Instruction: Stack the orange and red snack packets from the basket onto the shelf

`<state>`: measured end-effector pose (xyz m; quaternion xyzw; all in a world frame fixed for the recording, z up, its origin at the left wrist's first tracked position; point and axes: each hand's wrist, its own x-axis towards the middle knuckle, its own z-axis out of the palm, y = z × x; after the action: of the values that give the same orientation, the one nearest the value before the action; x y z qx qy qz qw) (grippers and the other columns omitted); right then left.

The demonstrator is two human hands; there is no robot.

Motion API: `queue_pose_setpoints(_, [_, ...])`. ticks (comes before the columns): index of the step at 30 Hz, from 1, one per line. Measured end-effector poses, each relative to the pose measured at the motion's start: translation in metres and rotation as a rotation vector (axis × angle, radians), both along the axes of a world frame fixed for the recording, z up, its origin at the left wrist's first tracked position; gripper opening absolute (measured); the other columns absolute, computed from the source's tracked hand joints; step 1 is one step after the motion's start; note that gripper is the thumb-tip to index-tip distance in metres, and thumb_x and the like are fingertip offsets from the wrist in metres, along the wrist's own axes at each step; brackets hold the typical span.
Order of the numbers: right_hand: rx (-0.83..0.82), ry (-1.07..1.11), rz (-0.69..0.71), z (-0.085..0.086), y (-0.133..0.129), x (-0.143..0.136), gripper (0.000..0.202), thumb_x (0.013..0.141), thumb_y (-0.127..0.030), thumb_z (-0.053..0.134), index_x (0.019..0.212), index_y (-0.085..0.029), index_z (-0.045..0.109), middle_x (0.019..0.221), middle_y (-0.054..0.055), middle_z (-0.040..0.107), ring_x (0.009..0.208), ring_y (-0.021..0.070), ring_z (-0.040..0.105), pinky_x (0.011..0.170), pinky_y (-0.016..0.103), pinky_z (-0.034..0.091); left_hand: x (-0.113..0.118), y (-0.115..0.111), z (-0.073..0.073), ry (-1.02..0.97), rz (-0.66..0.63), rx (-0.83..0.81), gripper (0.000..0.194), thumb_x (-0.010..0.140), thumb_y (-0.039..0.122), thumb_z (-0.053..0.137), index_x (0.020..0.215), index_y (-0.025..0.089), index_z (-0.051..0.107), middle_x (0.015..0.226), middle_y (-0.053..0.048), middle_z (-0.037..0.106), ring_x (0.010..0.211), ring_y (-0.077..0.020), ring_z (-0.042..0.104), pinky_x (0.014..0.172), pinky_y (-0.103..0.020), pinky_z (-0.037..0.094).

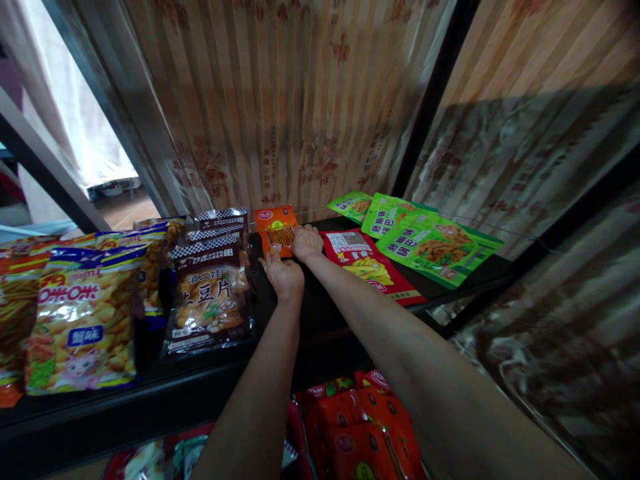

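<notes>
Toward the back of the black shelf, an orange snack packet with a clear window leans upright near the curtain. My left hand grips its bottom edge, thumb and fingers closed around it. Curled at the packet's lower right edge is my right hand, its fingertips partly hidden. Just left of the packet, dark brown potato-chip bags stand overlapped in a row. A red snack bag lies to the right, close to my right wrist.
Green snack pouches lie fanned out at the shelf's right end. Puffed-snack bags fill the left end. Below, a lower level holds orange-red packets. A patterned curtain and dark metal posts bound the shelf behind.
</notes>
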<state>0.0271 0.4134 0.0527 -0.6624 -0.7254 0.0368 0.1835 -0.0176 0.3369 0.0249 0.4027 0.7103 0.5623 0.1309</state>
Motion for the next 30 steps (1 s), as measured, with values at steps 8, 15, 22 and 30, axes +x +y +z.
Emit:
queue_pose_setpoints(8, [-0.017,0.015,0.007,0.002,0.001,0.003,0.035,0.087,-0.012,0.038,0.113,-0.011,0.062,0.118,0.017,0.056,0.108,0.0248,0.047,0.088,0.032,0.039,0.003,-0.003,0.003,0.105,-0.054,-0.017,0.051,0.067,0.000,0.048,0.116,0.006,0.061,0.123,-0.018,0.060,0.129,-0.0271,0.044,0.114,-0.037,0.024])
queue_pose_setpoints(15, [-0.010,-0.003,0.020,0.002,0.002,0.005,0.033,0.087,-0.014,0.042,0.114,-0.012,0.062,0.119,0.016,0.057,0.108,0.0250,0.048,0.089,0.033,0.040,0.006,-0.004,0.005,0.136,-0.055,-0.005,0.051,0.066,-0.001,0.049,0.113,0.011,0.064,0.122,-0.015,0.063,0.128,-0.0274,0.046,0.112,-0.040,0.027])
queue_pose_setpoints(22, [-0.020,-0.028,0.055,0.002,0.001,0.004,0.037,0.088,-0.013,0.038,0.119,-0.010,0.057,0.122,0.019,0.055,0.112,0.0259,0.047,0.092,0.035,0.040,0.008,-0.010,0.012,0.215,-0.054,-0.093,0.048,0.068,0.001,0.048,0.113,0.000,0.062,0.119,-0.024,0.061,0.126,-0.0308,0.047,0.107,-0.038,0.034])
queue_pose_setpoints(30, [-0.038,-0.062,0.111,0.001,0.002,0.009,0.036,0.086,-0.014,0.044,0.119,-0.010,0.057,0.121,0.017,0.057,0.110,0.0246,0.053,0.089,0.032,0.044,0.010,-0.011,0.013,0.305,-0.070,-0.137,0.040,0.069,0.004,0.048,0.105,0.005,0.066,0.113,-0.020,0.065,0.119,-0.0281,0.053,0.103,-0.038,0.038])
